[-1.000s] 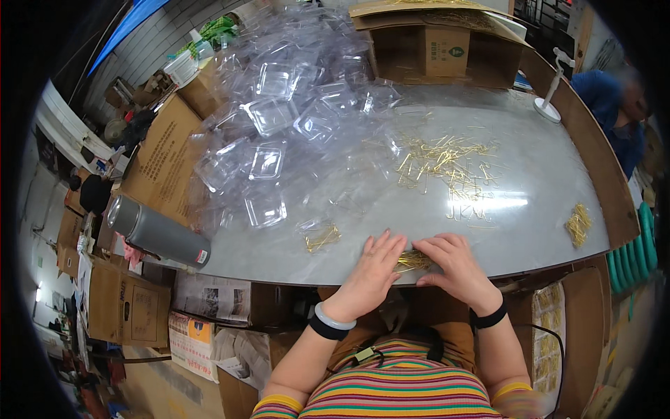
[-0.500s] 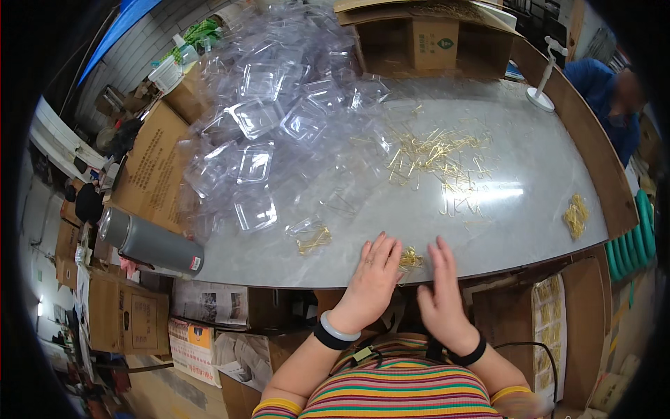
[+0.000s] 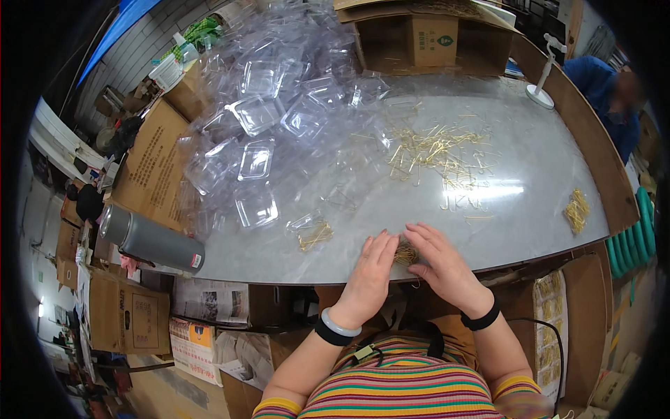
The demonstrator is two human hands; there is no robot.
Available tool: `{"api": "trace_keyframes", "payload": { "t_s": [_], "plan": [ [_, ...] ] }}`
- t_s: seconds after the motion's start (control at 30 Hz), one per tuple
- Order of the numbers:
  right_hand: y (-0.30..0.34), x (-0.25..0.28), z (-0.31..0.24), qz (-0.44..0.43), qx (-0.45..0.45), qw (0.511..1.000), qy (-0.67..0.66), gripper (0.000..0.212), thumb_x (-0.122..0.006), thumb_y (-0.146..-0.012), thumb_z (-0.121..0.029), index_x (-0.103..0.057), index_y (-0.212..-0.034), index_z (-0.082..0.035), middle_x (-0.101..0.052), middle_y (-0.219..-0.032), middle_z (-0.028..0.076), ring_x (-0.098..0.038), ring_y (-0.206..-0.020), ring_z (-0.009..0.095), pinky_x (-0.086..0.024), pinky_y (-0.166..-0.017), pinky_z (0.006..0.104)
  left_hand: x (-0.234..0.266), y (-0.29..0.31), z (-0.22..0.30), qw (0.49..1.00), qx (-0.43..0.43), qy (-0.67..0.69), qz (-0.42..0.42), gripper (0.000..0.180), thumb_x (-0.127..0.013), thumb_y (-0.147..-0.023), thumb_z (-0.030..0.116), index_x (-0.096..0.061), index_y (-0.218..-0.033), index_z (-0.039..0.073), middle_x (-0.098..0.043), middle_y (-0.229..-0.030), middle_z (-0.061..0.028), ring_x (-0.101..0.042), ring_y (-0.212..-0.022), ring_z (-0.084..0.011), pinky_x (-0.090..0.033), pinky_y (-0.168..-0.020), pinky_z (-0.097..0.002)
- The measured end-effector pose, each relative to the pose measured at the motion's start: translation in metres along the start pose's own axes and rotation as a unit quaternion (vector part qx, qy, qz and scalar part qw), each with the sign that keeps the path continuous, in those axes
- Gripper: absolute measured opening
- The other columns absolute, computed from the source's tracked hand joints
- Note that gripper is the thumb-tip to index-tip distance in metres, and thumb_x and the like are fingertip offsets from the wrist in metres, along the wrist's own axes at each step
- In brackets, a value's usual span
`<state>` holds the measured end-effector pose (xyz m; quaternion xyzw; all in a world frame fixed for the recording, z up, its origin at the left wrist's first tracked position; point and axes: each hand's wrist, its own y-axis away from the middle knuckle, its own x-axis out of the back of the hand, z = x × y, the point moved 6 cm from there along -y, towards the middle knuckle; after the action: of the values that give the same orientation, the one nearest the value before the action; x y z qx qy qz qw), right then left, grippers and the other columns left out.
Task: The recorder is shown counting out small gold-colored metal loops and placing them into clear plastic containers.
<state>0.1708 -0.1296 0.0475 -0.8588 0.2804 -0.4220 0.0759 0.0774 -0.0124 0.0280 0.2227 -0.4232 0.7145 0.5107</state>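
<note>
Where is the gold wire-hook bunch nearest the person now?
Head view, right of centre: the gold bunch lies between left hand and right hand, on the grey tabletop.

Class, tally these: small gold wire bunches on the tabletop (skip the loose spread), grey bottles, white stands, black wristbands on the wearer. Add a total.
Small gold wire bunches: 3 (between the left hand and right hand, left of them, far right)
Grey bottles: 1
White stands: 1
Black wristbands: 2
Total: 7

Small bundle of thin gold-coloured metal wire hooks: bunched close, partly hidden, near six-o'clock edge of table.
</note>
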Motion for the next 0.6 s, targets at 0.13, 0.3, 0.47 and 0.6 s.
{"api": "trace_keyframes", "payload": {
  "t_s": [0.13,0.3,0.47,0.6],
  "plan": [
    [-0.003,0.002,-0.001,0.008,-0.002,1.000,0.027,0.064,-0.076,-0.077,-0.005,-0.053,-0.136,-0.005,-0.058,-0.134,0.013,-0.050,-0.127,0.036,-0.042,-0.107,0.0443,-0.003,0.001,-0.003,1.000,0.005,-0.005,0.025,0.055,-0.051,-0.085,-0.012,-0.045,-0.139,-0.006,-0.049,-0.135,-0.0258,-0.045,-0.134,-0.0423,-0.034,-0.116,-0.0520],
    [-0.006,-0.007,-0.003,0.053,-0.010,0.995,0.083,0.055,-0.077,-0.076,-0.007,-0.059,-0.128,-0.007,-0.063,-0.119,0.010,-0.055,-0.114,0.033,-0.042,-0.100,0.0435,0.002,0.000,0.002,1.000,-0.007,-0.002,0.010,0.052,-0.057,-0.091,-0.003,-0.043,-0.141,-0.006,-0.048,-0.137,-0.0285,-0.045,-0.133,-0.0449,-0.035,-0.115,-0.0526],
    [-0.004,-0.009,0.000,0.045,-0.031,0.995,0.089,0.048,-0.073,-0.081,-0.006,-0.059,-0.127,-0.005,-0.061,-0.122,0.013,-0.055,-0.116,0.034,-0.042,-0.101,0.0434,0.007,-0.001,0.013,0.999,-0.025,-0.017,-0.018,0.061,-0.063,-0.092,0.004,-0.037,-0.146,-0.007,-0.043,-0.143,-0.0291,-0.042,-0.134,-0.0464,-0.034,-0.115,-0.0525],
    [0.004,-0.001,0.013,0.068,-0.099,0.986,-0.117,0.049,-0.063,-0.090,0.000,-0.051,-0.138,-0.001,-0.049,-0.142,0.022,-0.048,-0.130,0.040,-0.039,-0.110,0.0446,0.004,0.001,0.010,0.998,-0.028,-0.047,-0.033,0.064,-0.062,-0.092,0.005,-0.033,-0.148,-0.007,-0.041,-0.144,-0.0289,-0.042,-0.134,-0.0464,-0.033,-0.116,-0.0525]
  ]
}}
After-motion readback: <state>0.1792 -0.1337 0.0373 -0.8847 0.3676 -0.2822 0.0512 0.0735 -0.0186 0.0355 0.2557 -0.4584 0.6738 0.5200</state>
